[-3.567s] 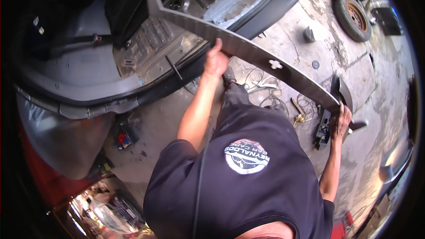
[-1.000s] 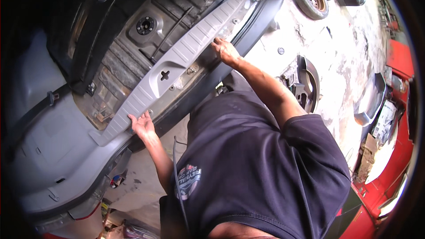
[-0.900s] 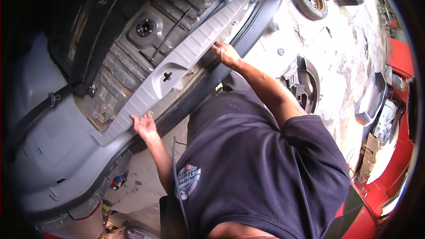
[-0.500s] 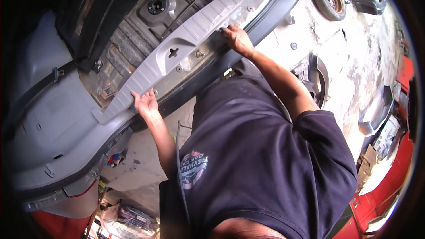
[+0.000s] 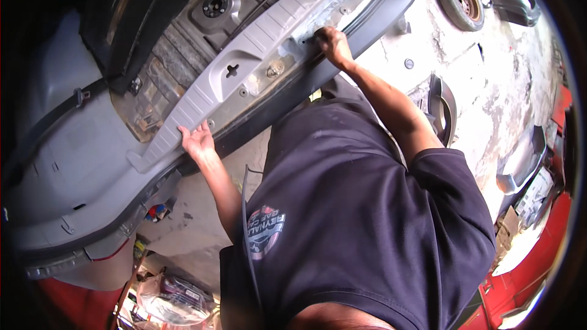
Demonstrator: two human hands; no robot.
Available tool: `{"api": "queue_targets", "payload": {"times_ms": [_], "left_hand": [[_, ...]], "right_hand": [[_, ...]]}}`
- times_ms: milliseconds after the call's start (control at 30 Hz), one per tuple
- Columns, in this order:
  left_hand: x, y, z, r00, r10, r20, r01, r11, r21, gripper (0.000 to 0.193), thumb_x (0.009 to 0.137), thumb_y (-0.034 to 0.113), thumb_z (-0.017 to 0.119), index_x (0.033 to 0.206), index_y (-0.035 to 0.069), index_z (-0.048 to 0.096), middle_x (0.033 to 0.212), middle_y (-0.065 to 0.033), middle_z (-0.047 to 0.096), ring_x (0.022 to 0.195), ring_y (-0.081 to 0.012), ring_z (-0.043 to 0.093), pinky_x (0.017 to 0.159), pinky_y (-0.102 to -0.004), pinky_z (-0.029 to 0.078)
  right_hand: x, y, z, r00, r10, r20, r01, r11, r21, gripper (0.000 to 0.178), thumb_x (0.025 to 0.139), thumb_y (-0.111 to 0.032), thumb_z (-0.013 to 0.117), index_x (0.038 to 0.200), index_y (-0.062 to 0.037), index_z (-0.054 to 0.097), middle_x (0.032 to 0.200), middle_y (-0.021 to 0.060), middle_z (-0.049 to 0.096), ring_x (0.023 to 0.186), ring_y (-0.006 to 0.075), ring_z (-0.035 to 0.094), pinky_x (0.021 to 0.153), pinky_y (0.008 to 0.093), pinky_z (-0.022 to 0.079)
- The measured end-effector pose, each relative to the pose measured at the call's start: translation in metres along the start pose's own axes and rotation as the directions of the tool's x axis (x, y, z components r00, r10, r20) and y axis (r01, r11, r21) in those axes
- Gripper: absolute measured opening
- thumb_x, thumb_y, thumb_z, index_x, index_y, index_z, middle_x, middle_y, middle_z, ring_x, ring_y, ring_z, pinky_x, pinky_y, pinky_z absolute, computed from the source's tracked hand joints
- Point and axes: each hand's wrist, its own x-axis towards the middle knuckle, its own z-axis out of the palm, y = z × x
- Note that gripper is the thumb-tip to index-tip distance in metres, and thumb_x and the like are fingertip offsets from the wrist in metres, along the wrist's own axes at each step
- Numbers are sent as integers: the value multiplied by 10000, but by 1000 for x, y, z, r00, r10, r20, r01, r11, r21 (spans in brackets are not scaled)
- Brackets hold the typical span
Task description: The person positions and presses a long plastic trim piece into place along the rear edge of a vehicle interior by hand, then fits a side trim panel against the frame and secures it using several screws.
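Observation:
A grey plastic sill trim panel (image 5: 269, 33), ribbed on top and with a cross-shaped opening, lies diagonally along the rear edge of a car's load area. My left hand (image 5: 199, 140) grips its near edge toward the left end, palm turned up and fingertips under the edge. My right hand (image 5: 333, 46) is closed with curled fingers over the exposed metal sill (image 5: 251, 88), beside the black rubber-edged bumper (image 5: 263, 116). A gap separates this hand from the trim. Whatever its fingers may hold is hidden.
Beyond the sill lies the bare metal load floor (image 5: 174, 64) with a round black cap (image 5: 215, 5). Grey side trim (image 5: 61, 165) and a seat belt (image 5: 43, 119) are at left. A wheel (image 5: 463, 1) and loose car parts lie on the floor at right.
The trim panel has shifted up and left, away from the sill, baring more metal. My right hand has moved slightly right, off the trim's edge. My left hand keeps its grip.

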Motion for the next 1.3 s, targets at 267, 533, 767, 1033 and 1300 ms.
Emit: {"api": "queue_targets", "payload": {"times_ms": [267,533,767,1033,1300], "left_hand": [[4,-12,-7,1000,-24,-4,24,1000,-20,555,1012,314,665,1460,35,494,1510,-137,536,1418,-315,476,1207,-545,363],[-11,-23,-11,996,44,-82,-43,999,14,494,1035,336,624,1421,40,537,1467,-128,582,1377,-314,530,1188,-543,400],[-10,-48,-27,999,5,-54,-4,1000,18,556,1025,330,649,1485,73,475,1529,-143,506,1440,-333,444,1209,-545,363],[-20,-62,-41,995,54,-79,-49,997,68,585,1043,352,609,1526,88,410,1602,-159,409,1497,-360,356,1252,-574,271],[-27,-84,-54,995,19,-103,-13,998,64,617,1036,365,622,1535,86,391,1578,-145,427,1477,-338,394,1230,-556,324]], "right_hand": [[2,43,-20,949,305,77,-315,914,257,369,873,-67,631,1226,-19,724,1027,202,767,945,289,760,868,348,587],[10,4,-17,931,-100,350,228,910,-347,160,966,-159,518,1008,-64,640,1066,191,651,921,378,673,801,470,568],[25,53,-13,819,-268,508,472,817,-330,251,975,-144,540,1173,-24,636,1132,213,670,1103,411,653,944,484,544],[109,1,-66,945,-166,283,183,982,-37,278,954,-226,665,1120,-5,698,983,240,730,878,416,717,790,460,557],[129,4,-21,812,-456,365,550,807,-215,553,935,-334,712,1414,-99,568,1129,243,708,1045,431,674,904,474,557]]}}
